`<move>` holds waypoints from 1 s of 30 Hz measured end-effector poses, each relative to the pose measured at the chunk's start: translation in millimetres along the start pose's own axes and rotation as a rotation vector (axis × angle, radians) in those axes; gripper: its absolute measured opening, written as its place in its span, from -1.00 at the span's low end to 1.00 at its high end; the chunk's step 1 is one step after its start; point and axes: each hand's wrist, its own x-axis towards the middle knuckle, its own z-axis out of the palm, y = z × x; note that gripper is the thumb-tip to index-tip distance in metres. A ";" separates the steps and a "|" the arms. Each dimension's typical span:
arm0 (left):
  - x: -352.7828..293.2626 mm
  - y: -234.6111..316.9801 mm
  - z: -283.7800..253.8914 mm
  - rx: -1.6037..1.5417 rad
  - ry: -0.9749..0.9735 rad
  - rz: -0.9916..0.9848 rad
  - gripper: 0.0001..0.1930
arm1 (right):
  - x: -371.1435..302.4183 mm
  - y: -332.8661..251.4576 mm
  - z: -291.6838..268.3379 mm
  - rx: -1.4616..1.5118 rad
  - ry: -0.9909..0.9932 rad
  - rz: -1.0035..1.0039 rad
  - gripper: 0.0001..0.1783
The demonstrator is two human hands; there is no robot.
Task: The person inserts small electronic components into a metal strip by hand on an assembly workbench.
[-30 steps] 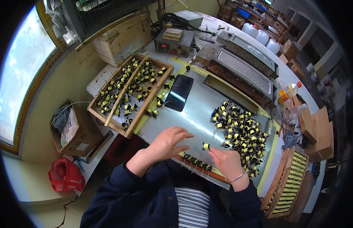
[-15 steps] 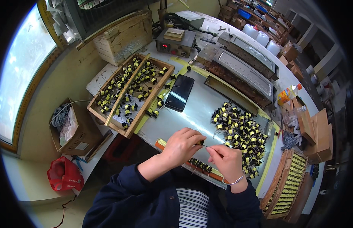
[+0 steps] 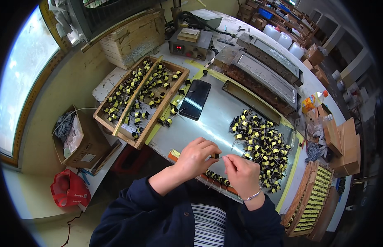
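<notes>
Between the thumb and fingers of my left hand [image 3: 195,156] is a small black and yellow wound coil [image 3: 215,156], partly hidden by the fingertips. Close beside it on the right, my right hand [image 3: 242,172] pinches a thin wire lead that runs out from the coil. Both hands are above the near edge of the metal sheet [image 3: 181,142]. Beneath them, a row of similar coils [image 3: 216,178] sits along an orange-edged strip, wires pointing toward me. A big heap of loose coils [image 3: 263,148] lies just to the right of my right hand.
A wooden tray [image 3: 142,142] of scattered coils stands at the left, with a black phone [image 3: 195,99] beside it. Long metal troughs [image 3: 261,78] and a control box [image 3: 191,44] line the back. A wooden frame [image 3: 309,201] with coil rows is at right, near a drink bottle [image 3: 313,102].
My left hand has shifted slightly left with the coil. The right hand has turned a little and its fingertips have come closer to the coil, still pinching the wire.
</notes>
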 end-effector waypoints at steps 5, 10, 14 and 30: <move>-3.0 -3.4 -4.8 -0.166 -0.089 -0.198 -0.73 | 2.0 -3.2 2.1 0.113 -0.040 0.092 -0.94; -6.4 -13.2 -8.6 -0.274 -0.127 -0.387 -0.70 | -2.3 -17.4 6.5 -0.175 0.014 -0.344 -0.88; -24.8 -37.7 -22.2 -0.158 -0.173 -0.324 -0.73 | -6.0 21.9 -4.6 -0.285 -0.071 -0.075 -0.73; -14.5 -10.6 -35.4 -0.172 -0.279 -0.180 -0.77 | -9.8 12.1 -11.5 0.020 -0.215 0.099 -0.85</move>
